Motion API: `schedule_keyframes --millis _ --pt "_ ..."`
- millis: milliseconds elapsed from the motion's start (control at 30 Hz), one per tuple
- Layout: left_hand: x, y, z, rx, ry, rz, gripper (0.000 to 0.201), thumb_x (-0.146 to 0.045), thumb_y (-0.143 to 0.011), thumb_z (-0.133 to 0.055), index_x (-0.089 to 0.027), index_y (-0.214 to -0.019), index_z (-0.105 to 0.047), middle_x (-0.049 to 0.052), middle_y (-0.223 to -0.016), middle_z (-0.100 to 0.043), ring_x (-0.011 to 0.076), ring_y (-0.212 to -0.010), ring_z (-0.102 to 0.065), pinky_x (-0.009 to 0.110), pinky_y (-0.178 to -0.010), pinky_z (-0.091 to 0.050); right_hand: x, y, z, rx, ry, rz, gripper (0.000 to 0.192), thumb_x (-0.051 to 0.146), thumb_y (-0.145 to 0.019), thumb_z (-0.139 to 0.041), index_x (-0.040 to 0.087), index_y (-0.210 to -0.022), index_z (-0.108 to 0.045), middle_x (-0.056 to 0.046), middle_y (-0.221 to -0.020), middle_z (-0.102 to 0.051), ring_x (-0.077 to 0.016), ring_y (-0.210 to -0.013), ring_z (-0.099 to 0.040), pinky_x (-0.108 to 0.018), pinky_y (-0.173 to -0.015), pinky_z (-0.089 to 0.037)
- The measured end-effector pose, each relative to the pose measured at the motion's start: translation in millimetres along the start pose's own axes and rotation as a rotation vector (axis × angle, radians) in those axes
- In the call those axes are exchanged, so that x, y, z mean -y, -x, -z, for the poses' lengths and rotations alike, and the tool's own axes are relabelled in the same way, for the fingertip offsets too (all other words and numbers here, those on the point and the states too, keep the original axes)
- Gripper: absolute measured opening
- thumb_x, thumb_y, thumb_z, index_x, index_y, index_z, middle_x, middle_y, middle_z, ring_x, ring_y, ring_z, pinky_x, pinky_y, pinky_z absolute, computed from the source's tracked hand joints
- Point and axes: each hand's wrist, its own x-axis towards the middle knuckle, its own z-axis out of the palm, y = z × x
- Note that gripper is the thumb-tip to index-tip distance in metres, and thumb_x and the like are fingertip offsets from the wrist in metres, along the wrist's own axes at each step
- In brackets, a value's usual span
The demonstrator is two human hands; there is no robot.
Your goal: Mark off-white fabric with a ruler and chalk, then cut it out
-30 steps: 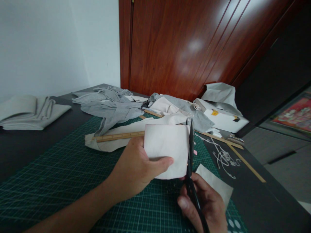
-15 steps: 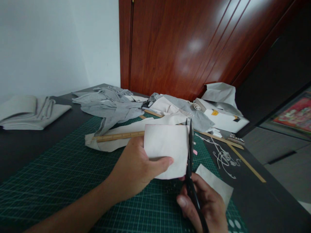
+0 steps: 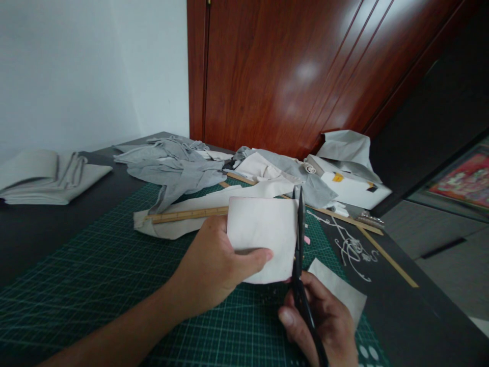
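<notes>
- Left hand [image 3: 214, 272] pinches a pale fabric piece [image 3: 263, 235], thumb on its front face and the other fingers hidden behind it, holding it upright above the green cutting mat [image 3: 95, 285].
- Right hand [image 3: 324, 326] is wrapped around the handles of black scissors [image 3: 299, 265], low at the near edge of the view.
- The scissor blades point up and away from the person, running along the right edge of the fabric piece; they look nearly together, with the tip just above the piece's top corner.
- A second small pale fabric piece [image 3: 338, 290] lies flat on the mat just beside the right hand, partly under it.
- A wooden ruler [image 3: 189, 214] lies across a long cream strip of cloth [image 3: 168, 224] behind the left hand.
- Farther back sits a heap of grey cloth [image 3: 171, 171], and a folded stack of light fabric [image 3: 42, 176] lies well apart at the left on the dark tabletop [image 3: 38, 229].
- A white box [image 3: 353, 191] stands at the back right, near a long wooden stick [image 3: 367, 237] and a tangle of white thread [image 3: 351, 250].
- A reddish-brown wooden door [image 3: 290, 76] rises behind the tabletop.
</notes>
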Motion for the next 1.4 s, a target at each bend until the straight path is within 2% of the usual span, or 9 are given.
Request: schedule_keyframes --millis 133,367,767,1167,1400 --pt "1.8 0.6 -0.7 0.030 0.046 0.035 0.028 -0.028 -0.074 -0.081 -0.022 -0.102 -0.080 0.002 -0.098 -0.085 0.0303 -0.089 -0.082 0.034 -0.076 -0.066 1.1 0.1 -0.7 -0.012 -0.015 -0.020 0.035 0.047 -0.071 -0.091 0.026 -0.094 -0.076 0.007 -0.059 -0.056 -0.0109 -0.049 -0.044 -0.021 -0.047 -0.034" --pt "0.8 0.2 -0.3 0.033 0.043 0.044 0.030 -0.026 -0.075 -0.082 -0.023 -0.105 -0.081 -0.002 -0.098 -0.085 0.0267 -0.088 -0.082 0.030 -0.074 -0.065 3.0 0.4 -2.4 -0.030 -0.011 -0.029 0.038 0.051 -0.071 -0.091 0.024 -0.092 -0.074 0.006 -0.058 -0.055 -0.0114 -0.049 -0.044 -0.022 -0.046 -0.036" --pt "1.5 0.1 -0.4 0.034 0.065 0.017 0.028 -0.021 -0.076 -0.082 -0.026 -0.104 -0.082 -0.006 -0.097 -0.085 0.0227 -0.086 -0.082 0.026 -0.075 -0.065 2.7 0.4 -1.7 -0.022 0.016 -0.040 0.036 0.050 -0.072 -0.089 0.025 -0.093 -0.075 0.006 -0.058 -0.054 -0.0112 -0.050 -0.041 -0.023 -0.048 -0.031" --pt "0.6 -0.4 0.9 0.034 0.064 -0.008 0.026 -0.021 -0.076 -0.082 -0.027 -0.101 -0.082 -0.006 -0.096 -0.084 0.0228 -0.088 -0.082 0.025 -0.075 -0.064 5.4 1.3 -4.1 -0.031 -0.031 -0.079 0.036 0.048 -0.070 -0.091 0.025 -0.093 -0.077 0.007 -0.058 -0.054 -0.0103 -0.051 -0.039 -0.024 -0.050 -0.026" --pt "3.6 -1.7 0.8 0.094 0.078 0.026 0.025 -0.022 -0.075 -0.082 -0.026 -0.100 -0.080 -0.004 -0.096 -0.084 0.0266 -0.090 -0.082 0.030 -0.076 -0.066 3.4 0.4 -4.2 -0.031 -0.079 -0.061 0.038 0.048 -0.069 -0.092 0.024 -0.092 -0.075 0.007 -0.058 -0.054 -0.0110 -0.052 -0.040 -0.024 -0.050 -0.027"
